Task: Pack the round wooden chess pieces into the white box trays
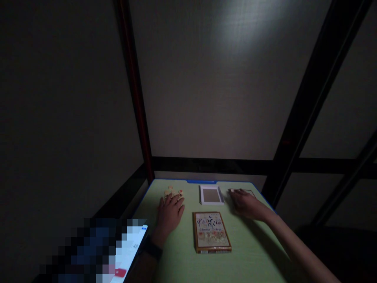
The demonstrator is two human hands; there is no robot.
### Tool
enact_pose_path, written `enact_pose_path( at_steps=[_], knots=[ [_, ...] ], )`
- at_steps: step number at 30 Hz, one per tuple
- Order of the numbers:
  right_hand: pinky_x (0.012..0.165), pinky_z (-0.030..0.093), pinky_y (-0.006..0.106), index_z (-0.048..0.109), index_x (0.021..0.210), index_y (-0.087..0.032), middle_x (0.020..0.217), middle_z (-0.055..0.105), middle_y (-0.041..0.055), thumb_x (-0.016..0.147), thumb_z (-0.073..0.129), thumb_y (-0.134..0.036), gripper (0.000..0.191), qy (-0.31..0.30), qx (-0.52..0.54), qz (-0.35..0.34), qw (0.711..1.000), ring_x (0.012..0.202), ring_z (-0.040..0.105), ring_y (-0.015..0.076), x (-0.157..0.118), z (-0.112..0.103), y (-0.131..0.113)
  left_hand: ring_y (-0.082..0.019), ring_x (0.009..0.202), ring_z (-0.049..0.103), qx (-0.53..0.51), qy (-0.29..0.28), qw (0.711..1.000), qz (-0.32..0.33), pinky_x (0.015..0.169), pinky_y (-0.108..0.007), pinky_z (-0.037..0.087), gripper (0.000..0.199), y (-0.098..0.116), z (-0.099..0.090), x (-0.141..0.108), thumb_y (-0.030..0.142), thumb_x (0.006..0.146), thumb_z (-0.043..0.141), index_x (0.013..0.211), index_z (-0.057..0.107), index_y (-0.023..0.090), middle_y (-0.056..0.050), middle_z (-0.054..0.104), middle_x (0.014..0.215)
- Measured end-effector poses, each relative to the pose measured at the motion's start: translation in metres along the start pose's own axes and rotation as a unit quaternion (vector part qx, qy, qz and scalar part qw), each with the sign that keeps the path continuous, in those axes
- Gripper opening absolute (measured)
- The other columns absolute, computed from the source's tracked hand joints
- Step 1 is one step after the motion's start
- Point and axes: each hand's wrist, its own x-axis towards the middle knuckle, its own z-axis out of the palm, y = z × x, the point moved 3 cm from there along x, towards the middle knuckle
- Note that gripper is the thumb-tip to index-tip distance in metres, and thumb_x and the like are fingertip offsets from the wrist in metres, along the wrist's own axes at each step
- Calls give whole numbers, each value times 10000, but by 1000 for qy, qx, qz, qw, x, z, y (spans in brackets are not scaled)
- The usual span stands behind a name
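My left hand (171, 212) lies with its fingers spread at the near side of a small pile of round chess pieces (170, 192) at the table's back left. At the back right, my right hand (244, 202) rests over a flat sheet or board (249, 193) with a dark border, covering most of it; its fingers are blurred and dim. Between the hands stands an open white box tray (211, 195) with a grey-brown bottom. Nearer to me lies a flat box (212, 230) with "Chinese chess" printed on its face.
All of this is on a light green table (182, 263) with a blue edge. A lit phone screen (131, 247) shows at the lower left, beside my left wrist and partly pixelated. Wall panels with dark frames rise behind the table.
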Motion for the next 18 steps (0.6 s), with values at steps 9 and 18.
enact_pose_path(
  at_steps=[9, 18],
  knots=[
    [1153, 211, 594, 404, 1508, -229, 1586, 280, 223, 612, 811, -590, 1048, -164, 89, -203, 961, 1449, 254, 432, -41, 44, -101, -261, 1273, 520, -32, 18, 998, 44, 1156, -534, 302, 287, -3, 5, 1, 262, 950, 507, 1188, 665, 230, -64, 616, 1360],
    [1151, 260, 544, 388, 1515, -214, 1561, 325, 214, 578, 830, -514, 1078, -175, 75, -177, 966, 1429, 288, 422, -47, 36, -89, -262, 1308, 484, -49, 47, 997, 36, 1142, -459, 354, 289, -6, 8, 1, 266, 925, 546, 1188, 653, 211, -93, 606, 1342]
  ],
)
